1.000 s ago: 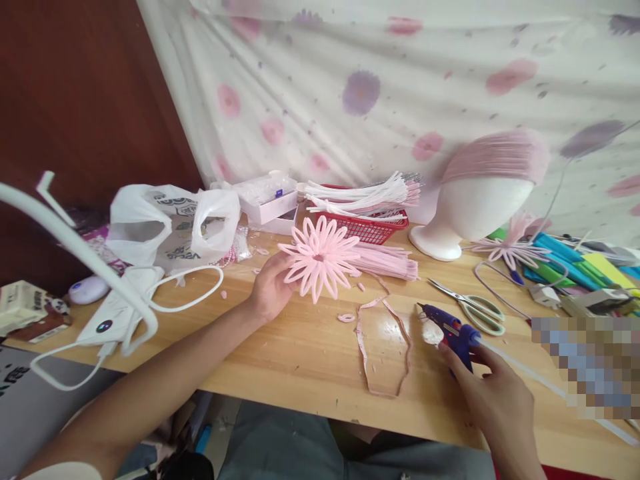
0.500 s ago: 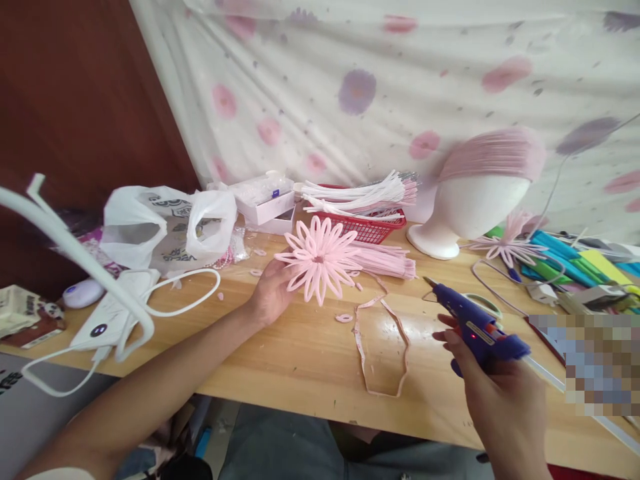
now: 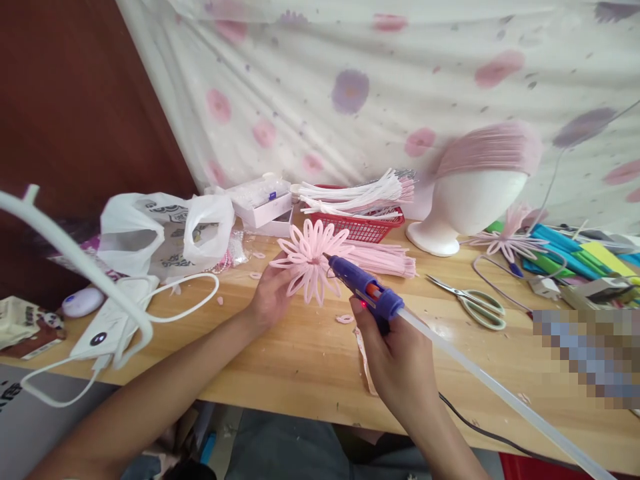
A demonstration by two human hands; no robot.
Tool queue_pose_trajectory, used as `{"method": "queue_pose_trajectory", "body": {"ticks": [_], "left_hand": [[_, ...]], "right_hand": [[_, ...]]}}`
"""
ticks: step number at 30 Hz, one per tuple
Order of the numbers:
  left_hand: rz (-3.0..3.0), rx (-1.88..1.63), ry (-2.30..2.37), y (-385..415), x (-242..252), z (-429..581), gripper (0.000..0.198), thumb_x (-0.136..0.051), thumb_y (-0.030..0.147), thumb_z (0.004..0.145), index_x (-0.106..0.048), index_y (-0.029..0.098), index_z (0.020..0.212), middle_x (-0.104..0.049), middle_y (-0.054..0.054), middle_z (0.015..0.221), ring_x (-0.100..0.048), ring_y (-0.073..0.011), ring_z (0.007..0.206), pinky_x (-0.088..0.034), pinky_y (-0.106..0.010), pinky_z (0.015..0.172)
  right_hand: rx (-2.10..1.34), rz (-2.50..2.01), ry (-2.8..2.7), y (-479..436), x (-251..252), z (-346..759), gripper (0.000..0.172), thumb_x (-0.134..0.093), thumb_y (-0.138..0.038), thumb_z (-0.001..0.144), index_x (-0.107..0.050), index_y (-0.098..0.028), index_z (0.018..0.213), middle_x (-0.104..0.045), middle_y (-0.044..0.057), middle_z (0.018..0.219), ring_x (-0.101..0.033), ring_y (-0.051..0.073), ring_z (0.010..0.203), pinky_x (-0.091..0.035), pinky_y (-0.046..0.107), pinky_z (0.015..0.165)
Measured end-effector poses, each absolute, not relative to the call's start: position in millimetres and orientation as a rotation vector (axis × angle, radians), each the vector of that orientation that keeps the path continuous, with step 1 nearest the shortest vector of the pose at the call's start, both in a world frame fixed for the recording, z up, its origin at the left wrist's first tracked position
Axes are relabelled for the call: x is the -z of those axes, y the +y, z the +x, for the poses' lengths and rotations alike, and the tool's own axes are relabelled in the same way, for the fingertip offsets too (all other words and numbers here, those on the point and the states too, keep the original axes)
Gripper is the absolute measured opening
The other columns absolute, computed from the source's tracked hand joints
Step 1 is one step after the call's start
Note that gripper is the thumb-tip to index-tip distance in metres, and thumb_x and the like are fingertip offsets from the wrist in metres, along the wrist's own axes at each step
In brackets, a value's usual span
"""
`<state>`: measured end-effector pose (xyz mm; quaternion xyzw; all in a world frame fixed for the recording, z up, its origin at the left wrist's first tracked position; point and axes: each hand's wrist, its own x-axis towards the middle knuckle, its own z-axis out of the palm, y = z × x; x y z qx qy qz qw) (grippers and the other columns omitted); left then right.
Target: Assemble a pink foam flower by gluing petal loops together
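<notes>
Above the wooden table [image 3: 240, 373], between its front and back edges, I see the right hand [image 3: 406, 360] curling its fingers around a blue glue gun [image 3: 356, 279]. It points at a pink pipe-cleaner flower [image 3: 317, 261], pinched by the left hand [image 3: 271, 295], fingers half hidden.

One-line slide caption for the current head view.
The left hand holds a pink looped flower while the right hand points a glue gun at its center, above a wooden table.

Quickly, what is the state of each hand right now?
Left hand: holding the pink flower, grip partly hidden.
Right hand: closed around the blue glue gun.
</notes>
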<state>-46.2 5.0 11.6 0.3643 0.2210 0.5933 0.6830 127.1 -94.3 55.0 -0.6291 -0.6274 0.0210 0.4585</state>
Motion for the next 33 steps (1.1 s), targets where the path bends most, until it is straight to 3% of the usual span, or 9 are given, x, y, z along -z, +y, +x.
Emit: {"method": "queue_pose_trajectory", "body": {"ticks": [5,8,13,22,33], "left_hand": [[0.808,-1.346,0.486,5.0,-12.5,-45.7,0.030,-0.084,0.026,0.072,-0.075,0.022,0.101,-0.079,-0.002,0.092,-0.074,-0.0207,0.091,-0.054,-0.032,0.087],[0.832,-1.330,0.484,5.3,-11.5,-45.6,0.027,-0.084,0.028,0.073,-0.076,0.020,0.098,-0.079,-0.003,0.090,-0.075,-0.0215,0.092,-0.055,-0.032,0.087],[0.856,-1.323,0.473,5.5,-9.1,-44.9,0.030,-0.082,0.028,0.076,-0.077,0.018,0.104,-0.080,-0.005,0.092,-0.075,-0.0223,0.095,-0.055,-0.030,0.083],[0.835,-1.317,0.481,4.5,-11.4,-45.0,0.028,-0.082,0.024,0.074,-0.076,0.018,0.101,-0.079,-0.004,0.091,-0.074,-0.0201,0.090,-0.053,-0.029,0.081],[0.831,-1.305,0.490,3.6,-11.9,-44.9,0.030,-0.083,0.025,0.072,-0.075,0.018,0.101,-0.079,-0.004,0.093,-0.073,-0.0200,0.090,-0.053,-0.030,0.084]], "right_hand": [[-0.026,-1.615,-1.617,-92.4,-52.5,120.8,0.031,-0.052,-0.046,0.099,-0.071,-0.022,0.093,-0.046,-0.006,0.046,-0.049,0.017,0.045,-0.038,0.029,0.053],[-0.011,-1.617,-1.610,-92.5,-50.3,119.5,0.033,-0.051,-0.047,0.099,-0.071,-0.022,0.092,-0.043,-0.007,0.046,-0.046,0.016,0.043,-0.037,0.029,0.053],[-0.028,-1.634,-1.595,-93.0,-48.6,120.0,0.034,-0.051,-0.048,0.099,-0.066,-0.021,0.084,-0.052,-0.004,0.052,-0.051,0.016,0.048,-0.038,0.028,0.053],[-0.099,-1.573,-1.613,-92.1,-41.3,119.6,0.025,-0.051,-0.041,0.100,-0.065,-0.021,0.093,-0.064,0.000,0.065,-0.061,0.018,0.055,-0.041,0.026,0.052],[-0.092,-1.549,-1.626,-88.8,-36.6,118.8,0.023,-0.051,-0.039,0.101,-0.063,-0.020,0.098,-0.066,0.001,0.067,-0.062,0.018,0.055,-0.041,0.026,0.051]]}}
